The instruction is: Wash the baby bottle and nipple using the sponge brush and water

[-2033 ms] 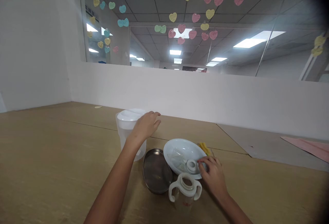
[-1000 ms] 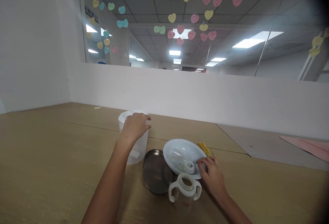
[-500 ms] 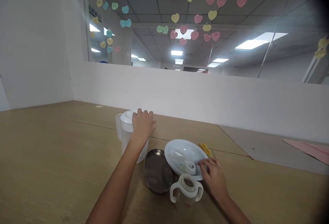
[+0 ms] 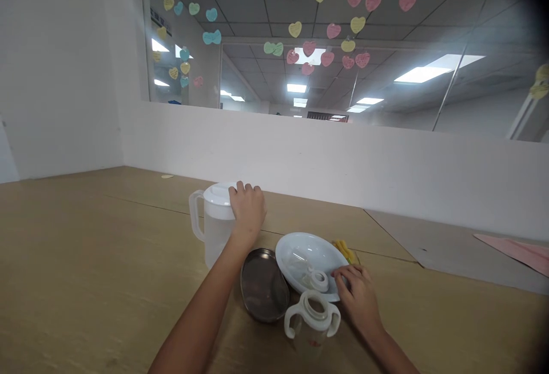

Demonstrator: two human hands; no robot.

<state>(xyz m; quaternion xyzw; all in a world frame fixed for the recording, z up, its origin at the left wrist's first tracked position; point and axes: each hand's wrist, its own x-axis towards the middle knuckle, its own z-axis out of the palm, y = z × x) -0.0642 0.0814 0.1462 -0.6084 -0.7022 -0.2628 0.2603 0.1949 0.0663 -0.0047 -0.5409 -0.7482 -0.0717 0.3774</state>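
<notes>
My left hand [image 4: 249, 209] is curled over the right side of the white lid on a translucent plastic pitcher [image 4: 217, 237], whose handle points left. My right hand [image 4: 358, 291] is closed at the right rim of a white oval bowl [image 4: 295, 243], fingertips at the edge and thumb in front. Inside the bowl lie a white ring-shaped bottle cap [image 4: 318, 280] and a clear piece beside it. A dark oval metal tray [image 4: 265, 288] sits between pitcher and bowl. In front of the bowl stands an uncapped clear baby bottle [image 4: 313, 325] with two white handles.
Something yellow [image 4: 343, 250] lies behind the bowl's right side. Grey sheeting [image 4: 437, 248] and a pink sheet [image 4: 514, 248] cover the table at right. A white wall [image 4: 300, 156] with a window above it, dotted with heart-shaped notes, borders the table [image 4: 107, 259].
The pitcher has turned slightly under my left hand, and its handle shows more openly at the left. My left hand has shifted a little right. My right hand stays at the bowl.
</notes>
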